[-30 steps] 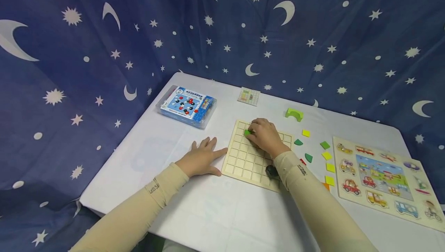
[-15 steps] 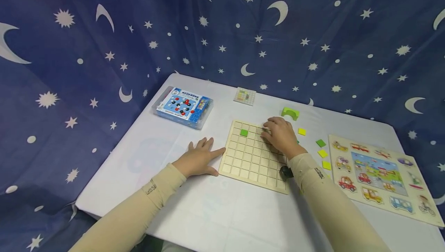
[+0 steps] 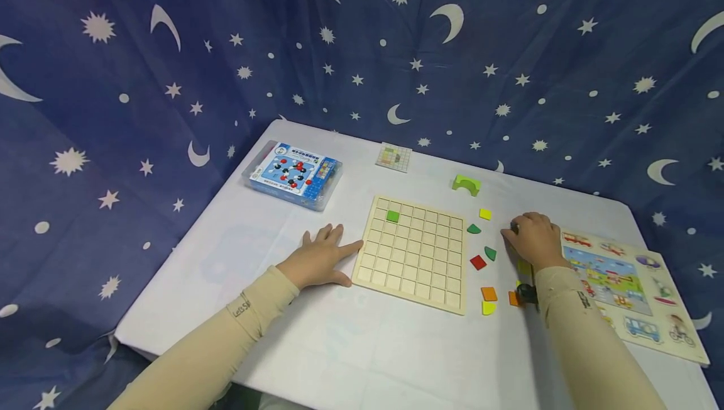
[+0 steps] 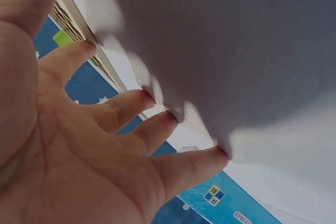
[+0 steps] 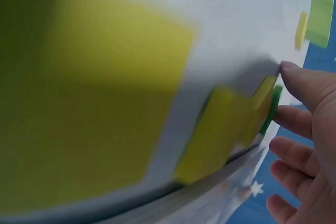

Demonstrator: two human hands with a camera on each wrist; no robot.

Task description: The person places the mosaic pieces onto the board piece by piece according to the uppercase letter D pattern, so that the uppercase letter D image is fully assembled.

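Observed around wooden grid board (image 3: 416, 260): plastic box (image 3: 292, 177) at 10 o'clock, pattern card (image 3: 394, 157) at 12, green arch block (image 3: 466, 179) at 1, vehicle puzzle board (image 3: 647, 278) at 3, partly hidden by right sleeve (image 3: 588, 328). Read "0603" on box, "Lets" on left sleeve (image 3: 226, 334). Located green square tile (image 3: 393, 216) inside grid at 11. Found left hand (image 3: 317, 261) spread at 9, index fingertip (image 4: 86, 49) touching grid board's edge; right hand (image 3: 534, 240) bent at another green tile (image 5: 271, 111), unable to tell whether gripped. Noted, against earlier frame, shift of right hand from grid to 3, exposing red tile (image 3: 477, 262) and orange tile (image 3: 489, 294).
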